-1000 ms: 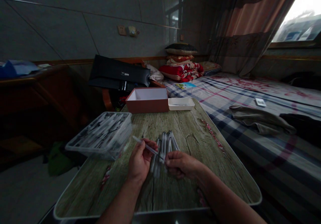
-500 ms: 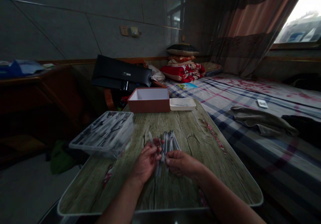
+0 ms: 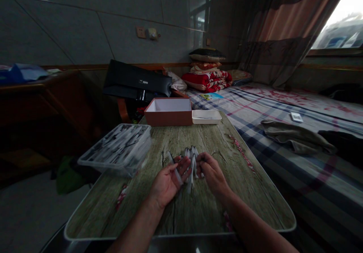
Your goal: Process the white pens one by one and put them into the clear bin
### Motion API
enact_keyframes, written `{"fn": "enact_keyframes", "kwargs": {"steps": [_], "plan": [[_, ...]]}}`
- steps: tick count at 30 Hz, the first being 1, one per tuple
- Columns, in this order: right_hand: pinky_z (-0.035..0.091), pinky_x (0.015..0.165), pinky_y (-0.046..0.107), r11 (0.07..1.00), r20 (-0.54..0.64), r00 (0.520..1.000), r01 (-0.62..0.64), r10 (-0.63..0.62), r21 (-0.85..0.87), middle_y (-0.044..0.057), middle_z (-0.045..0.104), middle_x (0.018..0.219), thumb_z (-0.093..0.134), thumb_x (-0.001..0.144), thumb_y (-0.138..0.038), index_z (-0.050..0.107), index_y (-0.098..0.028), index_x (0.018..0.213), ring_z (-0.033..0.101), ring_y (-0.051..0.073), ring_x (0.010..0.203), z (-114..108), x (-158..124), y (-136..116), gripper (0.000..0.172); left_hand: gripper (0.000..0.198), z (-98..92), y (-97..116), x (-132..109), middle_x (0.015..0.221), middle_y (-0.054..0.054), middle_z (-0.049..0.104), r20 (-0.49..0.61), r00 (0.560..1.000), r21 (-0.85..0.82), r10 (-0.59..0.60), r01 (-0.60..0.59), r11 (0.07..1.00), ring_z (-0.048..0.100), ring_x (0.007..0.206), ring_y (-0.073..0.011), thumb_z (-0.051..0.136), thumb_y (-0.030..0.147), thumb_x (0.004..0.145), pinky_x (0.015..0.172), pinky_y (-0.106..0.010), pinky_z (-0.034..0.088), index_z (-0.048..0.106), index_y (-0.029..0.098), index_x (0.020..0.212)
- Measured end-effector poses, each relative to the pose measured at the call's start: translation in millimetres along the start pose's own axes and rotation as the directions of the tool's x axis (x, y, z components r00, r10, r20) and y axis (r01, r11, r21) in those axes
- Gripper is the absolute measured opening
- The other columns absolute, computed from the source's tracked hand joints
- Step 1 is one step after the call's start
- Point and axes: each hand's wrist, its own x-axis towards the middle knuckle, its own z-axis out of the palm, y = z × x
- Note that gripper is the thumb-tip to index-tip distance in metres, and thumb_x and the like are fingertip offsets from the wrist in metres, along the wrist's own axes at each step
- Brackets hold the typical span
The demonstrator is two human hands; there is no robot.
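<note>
My left hand [image 3: 166, 185] is turned palm up over the table, its thumb laid across a slim translucent pen [image 3: 175, 169] that slants over the fingers. My right hand [image 3: 212, 175] is closed, fingertips pressed together at the right side of a small pile of pens [image 3: 193, 161]; what is between them, if anything, is hidden. The pens lie roughly side by side, pointing away from me, partly covered by both hands. To the left stands a clear plastic box [image 3: 129, 166] full of similar pens.
A reddish-brown box [image 3: 168, 119] and a shallow white tray [image 3: 206, 121] with something thin inside stand at the far edge of the wood-patterned table [image 3: 147, 215]. Beyond them leans a black monitor [image 3: 137, 81]. A bed with a plaid sheet [image 3: 241, 113] runs along the right.
My right hand has moved slightly right and away from me, apart from my left hand. The left fingers have spread more, and the thin dark stick between the hands no longer shows.
</note>
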Motion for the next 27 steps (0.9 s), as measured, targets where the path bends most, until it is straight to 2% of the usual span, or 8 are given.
{"fn": "enact_keyframes", "kwargs": {"steps": [3, 6, 10, 14, 19, 23, 25, 27], "plan": [[0.045, 0.077, 0.030, 0.919, -0.065, 0.957, 0.252, -0.284, -0.303, 0.003, 0.063, 0.083, 0.046, 0.084, -0.018, 0.060, -0.021, 0.088, 0.059, 0.016, 0.080, 8.1, -9.0, -3.9, 0.015, 0.021, 3.3, -5.3, -3.3, 0.106, -0.013, 0.071, 0.090, 0.994, 0.015, -0.068, 0.067, 0.998, 0.063, 0.107, -0.0259, 0.050, 0.021, 0.085, 0.093, -0.043, 0.049, 0.067, 0.012, 0.095], [0.042, 0.091, 0.036, 0.839, 0.066, 0.938, 0.334, -0.340, -0.430, 0.004, 0.067, 0.101, 0.042, 0.087, -0.013, 0.062, -0.025, 0.103, 0.061, 0.019, 0.098, 14.5, -14.7, -1.2, 0.028, 0.024, 4.5, -15.2, -5.4, 0.093, -0.010, 0.074, 0.099, 0.988, -0.007, -0.119, 0.120, 0.993, 0.069, 0.093, -0.0221, 0.051, 0.028, 0.087, 0.090, -0.038, 0.051, 0.068, 0.013, 0.094], [0.020, 0.111, 0.048, 0.723, 0.235, 0.906, 0.422, -0.352, -0.547, 0.004, 0.066, 0.115, 0.045, 0.085, -0.009, 0.060, -0.027, 0.114, 0.051, 0.022, 0.122, 15.8, -12.6, 5.9, 0.037, 0.021, 6.2, -25.3, -6.1, 0.079, -0.004, 0.074, 0.007, 0.994, -0.065, -0.110, 0.110, 0.992, 0.070, 0.073, -0.0140, 0.048, 0.021, 0.089, 0.078, -0.028, 0.054, 0.068, 0.015, 0.088], [0.018, 0.111, 0.053, 0.609, 0.359, 0.876, 0.482, -0.322, -0.630, 0.006, 0.062, 0.125, 0.044, 0.087, -0.012, 0.061, -0.024, 0.113, 0.039, 0.024, 0.133, 10.2, -9.9, 7.5, 0.033, 0.030, 10.0, -26.6, -5.6, 0.073, -0.005, 0.073, -0.096, 0.990, -0.113, -0.105, 0.094, 0.989, 0.069, 0.068, -0.0123, 0.039, 0.016, 0.094, 0.073, -0.024, 0.054, 0.066, 0.011, 0.085], [0.030, 0.108, 0.048, 0.603, 0.378, 0.838, 0.546, -0.393, -0.582, 0.007, 0.059, 0.128, 0.041, 0.091, -0.016, 0.060, -0.024, 0.113, 0.039, 0.021, 0.132, 5.6, -11.2, 6.8, 0.030, 0.026, 13.2, -26.2, -7.8, 0.073, -0.006, 0.072, -0.137, 0.988, -0.126, -0.077, 0.060, 0.990, 0.069, 0.065, -0.0138, 0.040, 0.016, 0.093, 0.068, -0.026, 0.055, 0.064, 0.010, 0.084], [0.037, 0.104, 0.041, 0.666, 0.259, 0.863, 0.500, -0.433, -0.554, 0.009, 0.055, 0.129, 0.043, 0.090, -0.017, 0.058, -0.023, 0.114, 0.047, 0.021, 0.123, 4.2, -10.5, 7.3, 0.029, 0.023, 12.9, -27.2, -11.5, 0.077, -0.008, 0.070, -0.150, 0.987, -0.103, -0.057, 0.042, 0.994, 0.069, 0.069, -0.0148, 0.041, 0.013, 0.092, 0.069, -0.027, 0.057, 0.062, 0.009, 0.086], [0.039, 0.101, 0.040, 0.703, 0.168, 0.880, 0.458, -0.444, -0.544, 0.009, 0.055, 0.125, 0.044, 0.090, -0.018, 0.058, -0.023, 0.112, 0.051, 0.021, 0.118, 1.7, -8.7, 7.5, 0.027, 0.021, 13.3, -26.6, -15.1, 0.074, -0.008, 0.068, -0.175, 0.981, -0.074, -0.078, 0.066, 0.995, 0.066, 0.064, -0.0122, 0.041, 0.013, 0.092, 0.059, -0.022, 0.055, 0.061, 0.008, 0.086], [0.041, 0.098, 0.038, 0.718, 0.104, 0.882, 0.439, -0.460, -0.540, 0.009, 0.057, 0.117, 0.044, 0.089, -0.018, 0.060, -0.022, 0.106, 0.053, 0.021, 0.113, -1.7, -6.1, 8.4, 0.024, 0.018, 15.4, -23.5, -20.4, 0.069, -0.006, 0.063, -0.185, 0.978, -0.031, -0.093, 0.089, 0.996, 0.058, 0.051, -0.0075, 0.042, 0.013, 0.091, 0.043, -0.015, 0.045, 0.059, 0.008, 0.085]]}}
